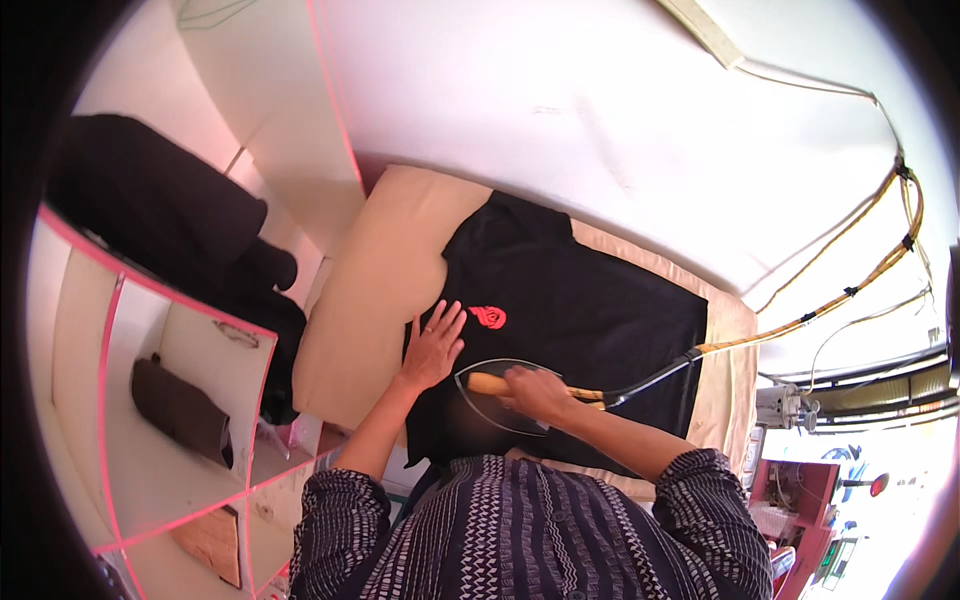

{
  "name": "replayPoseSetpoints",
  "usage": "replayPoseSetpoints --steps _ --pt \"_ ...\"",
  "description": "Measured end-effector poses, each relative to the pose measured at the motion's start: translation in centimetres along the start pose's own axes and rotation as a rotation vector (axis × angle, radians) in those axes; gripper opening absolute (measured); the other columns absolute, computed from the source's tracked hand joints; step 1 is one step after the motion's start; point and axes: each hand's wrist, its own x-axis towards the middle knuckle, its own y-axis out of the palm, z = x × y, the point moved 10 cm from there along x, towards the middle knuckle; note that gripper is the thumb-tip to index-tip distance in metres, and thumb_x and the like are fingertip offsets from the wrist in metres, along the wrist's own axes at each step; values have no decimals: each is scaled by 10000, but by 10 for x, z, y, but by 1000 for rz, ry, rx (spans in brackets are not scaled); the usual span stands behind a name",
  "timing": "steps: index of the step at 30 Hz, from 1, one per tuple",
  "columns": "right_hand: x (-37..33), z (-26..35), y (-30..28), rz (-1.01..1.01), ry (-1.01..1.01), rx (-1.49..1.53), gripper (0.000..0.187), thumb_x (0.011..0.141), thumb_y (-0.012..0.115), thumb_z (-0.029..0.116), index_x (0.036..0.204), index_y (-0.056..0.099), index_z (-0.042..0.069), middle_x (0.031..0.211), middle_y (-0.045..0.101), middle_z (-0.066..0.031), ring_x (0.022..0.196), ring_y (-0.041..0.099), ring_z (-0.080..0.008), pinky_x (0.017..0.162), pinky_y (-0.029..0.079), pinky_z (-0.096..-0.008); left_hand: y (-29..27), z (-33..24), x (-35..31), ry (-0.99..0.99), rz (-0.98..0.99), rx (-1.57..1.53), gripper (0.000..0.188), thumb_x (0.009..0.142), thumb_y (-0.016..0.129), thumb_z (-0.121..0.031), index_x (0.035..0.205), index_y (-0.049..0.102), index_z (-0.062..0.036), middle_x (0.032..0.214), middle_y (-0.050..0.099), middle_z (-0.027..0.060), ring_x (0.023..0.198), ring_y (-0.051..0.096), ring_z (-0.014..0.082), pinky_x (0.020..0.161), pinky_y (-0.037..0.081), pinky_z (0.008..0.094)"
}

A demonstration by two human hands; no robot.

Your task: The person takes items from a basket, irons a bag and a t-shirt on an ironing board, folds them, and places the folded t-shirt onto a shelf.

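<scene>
A black shirt [590, 300] with a small red emblem [489, 317] is spread across a beige padded ironing table [370, 260]. My right hand [536, 394] is wrapped round the wooden handle of an iron [487, 384], which rests on the near part of the shirt. The pale rim of the iron's base shows around the handle, its pointed end to the left. My left hand [434, 347] lies flat on the shirt's left edge, fingers apart, just left of the emblem. It holds nothing.
From the iron, a yellow and black cord [740, 343] runs right and up to the wall. Dark folded cloth [165, 185] lies on pink-edged shelves [175, 310] at left. A sewing machine [785, 408] stands beyond the table's right end.
</scene>
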Motion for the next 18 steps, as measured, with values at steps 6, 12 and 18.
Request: replayPoseSetpoints --steps 6,12,18 --pt "0 -183 -83 -275 542 -15 372 817 621 406 895 642 43 912 669 -181 857 649 -374 760 525 -467 43 33 27 -84 96 -4 362 900 537 -177 1252 507 -103 1278 482 71 1238 425 275 1073 242 567" --pt "32 -282 -148 -450 623 -16 403 825 628 428 859 670 29 856 664 -223 833 652 -384 739 517 -483 69 131 137 -592 -106 -75 304 896 579 -234 1123 536 -36 1151 549 128 1123 505 329 923 427 474" --pt "45 -185 -92 -22 -171 -221 369 753 690 398 920 592 84 880 627 -99 754 652 -335 645 529 -451 107 145 213 -627 134 23 388 917 533 -423 988 605 -48 990 649 155 934 622 346 804 500 460"
